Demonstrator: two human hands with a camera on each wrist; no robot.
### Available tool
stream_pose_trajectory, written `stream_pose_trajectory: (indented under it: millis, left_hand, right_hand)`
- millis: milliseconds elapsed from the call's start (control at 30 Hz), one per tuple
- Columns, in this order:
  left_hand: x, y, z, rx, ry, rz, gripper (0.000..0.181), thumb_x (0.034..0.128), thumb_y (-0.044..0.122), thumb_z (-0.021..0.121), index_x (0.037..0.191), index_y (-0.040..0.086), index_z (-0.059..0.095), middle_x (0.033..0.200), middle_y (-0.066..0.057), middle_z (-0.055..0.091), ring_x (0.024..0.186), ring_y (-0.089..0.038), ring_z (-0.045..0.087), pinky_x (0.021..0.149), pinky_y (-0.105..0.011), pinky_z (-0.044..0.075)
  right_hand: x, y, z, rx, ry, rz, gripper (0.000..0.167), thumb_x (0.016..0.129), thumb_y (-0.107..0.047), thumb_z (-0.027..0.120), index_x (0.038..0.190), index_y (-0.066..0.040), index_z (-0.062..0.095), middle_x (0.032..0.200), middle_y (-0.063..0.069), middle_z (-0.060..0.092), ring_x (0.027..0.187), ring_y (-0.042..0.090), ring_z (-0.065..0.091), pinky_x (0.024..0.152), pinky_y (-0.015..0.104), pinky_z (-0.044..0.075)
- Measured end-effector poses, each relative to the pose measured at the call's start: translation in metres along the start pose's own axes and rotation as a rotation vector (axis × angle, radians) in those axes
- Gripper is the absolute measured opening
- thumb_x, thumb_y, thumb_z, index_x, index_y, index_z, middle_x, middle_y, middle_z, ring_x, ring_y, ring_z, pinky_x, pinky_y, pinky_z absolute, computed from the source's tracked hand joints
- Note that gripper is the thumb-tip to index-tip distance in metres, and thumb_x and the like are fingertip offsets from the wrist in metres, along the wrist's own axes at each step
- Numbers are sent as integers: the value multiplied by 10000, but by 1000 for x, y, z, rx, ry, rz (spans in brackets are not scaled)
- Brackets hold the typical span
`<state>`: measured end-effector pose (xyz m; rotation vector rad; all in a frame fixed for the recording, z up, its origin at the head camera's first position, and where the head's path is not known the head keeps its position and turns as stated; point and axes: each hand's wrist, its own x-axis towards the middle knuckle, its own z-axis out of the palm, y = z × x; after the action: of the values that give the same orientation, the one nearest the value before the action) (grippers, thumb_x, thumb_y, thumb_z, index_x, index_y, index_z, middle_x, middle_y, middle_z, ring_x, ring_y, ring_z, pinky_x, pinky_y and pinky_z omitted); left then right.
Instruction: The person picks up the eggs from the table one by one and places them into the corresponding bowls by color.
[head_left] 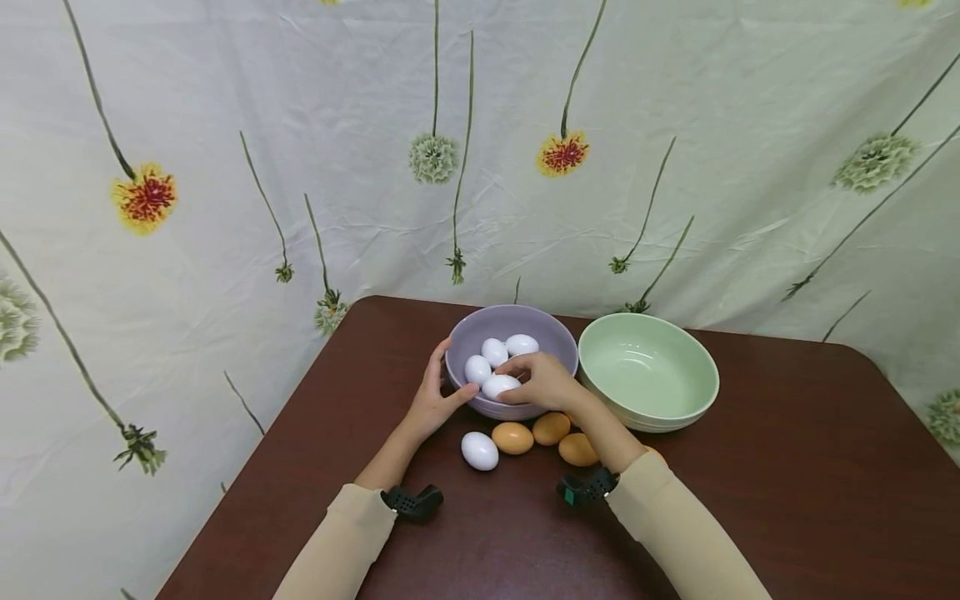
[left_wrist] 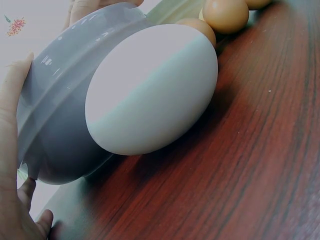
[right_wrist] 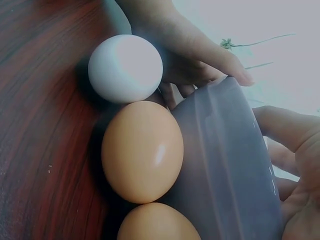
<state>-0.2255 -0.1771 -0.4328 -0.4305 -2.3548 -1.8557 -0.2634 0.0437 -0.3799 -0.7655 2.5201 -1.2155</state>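
Observation:
A purple bowl with several white eggs in it stands near the table's far edge. My left hand grips the bowl's left side, thumb at the rim and fingers around the outer wall. Reaching over the near rim, my right hand pinches a white egg inside the bowl. In the right wrist view the bowl's wall hides that egg. Another white egg lies on the table in front of the bowl, beside a brown egg; it looms large in the left wrist view.
A light green bowl stands just right of the purple one, with no eggs visible inside. Several brown eggs lie before the bowls, some partly hidden under the right forearm. Behind the dark wooden table hangs a flowered cloth.

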Motion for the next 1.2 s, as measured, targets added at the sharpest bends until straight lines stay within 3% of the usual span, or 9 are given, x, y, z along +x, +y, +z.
stream_pose_trajectory:
  millis: [267,533,1200]
  left_hand:
    - [-1,2,1,-2,10,2,882,861,140,697,1536,-7,149,1566,-241,166,1406,-390,214,1093,-566,204]
    - [-1,4,1,0,9,-1,864,863,109,681,1536,-3,152,1567,-238,166,1408,-384,212,1097,-560,206]
    - [0,2,1,12,13,7,870,864,127,692,1535,-8,155,1567,-241,162,1415,-384,196,1105,-555,200]
  right_hand:
    - [4,0,1,-91,-22,4,346,771,-177,816,1073,-32,730,1004,36,721,940,195,642,832,325,500]
    - [8,-1,4,-201,-43,19,259,776,-175,809,1002,-59,754,885,-14,725,818,107,587,769,278,469]
    - [11,-3,5,-245,-100,57,183,789,-146,786,949,-57,781,865,-3,729,822,104,607,764,263,479]
